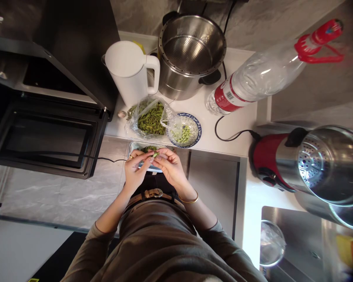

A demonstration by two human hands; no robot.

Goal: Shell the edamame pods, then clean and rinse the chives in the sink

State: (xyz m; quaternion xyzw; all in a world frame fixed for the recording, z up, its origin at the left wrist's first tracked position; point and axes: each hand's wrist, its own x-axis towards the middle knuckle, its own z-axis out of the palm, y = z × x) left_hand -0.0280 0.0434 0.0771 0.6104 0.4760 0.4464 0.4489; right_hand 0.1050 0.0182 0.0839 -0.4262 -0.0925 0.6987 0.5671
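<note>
Between the fingertips of both hands is a green soybean pod (155, 154), held in front of my waist. My left hand (137, 166) pinches it from one side, and my right hand (171, 166) from the other. Just beneath them, partly hidden, is a container (134, 145) with green pods or husks in it. On the counter's front part, a clear plastic bag (134, 131) lies open, full of soybean pods (153, 117). Touching the bag's right side, a blue-rimmed plate (198, 131) carries shelled green beans (185, 135).
Behind the bag stand a white pitcher (126, 74) and a steel pot (179, 84). A large clear bottle (252, 78) with red cap is to their right. The red and steel cooker (270, 156) and sink (299, 243) are at right. An oven door (49, 133) hangs open at left.
</note>
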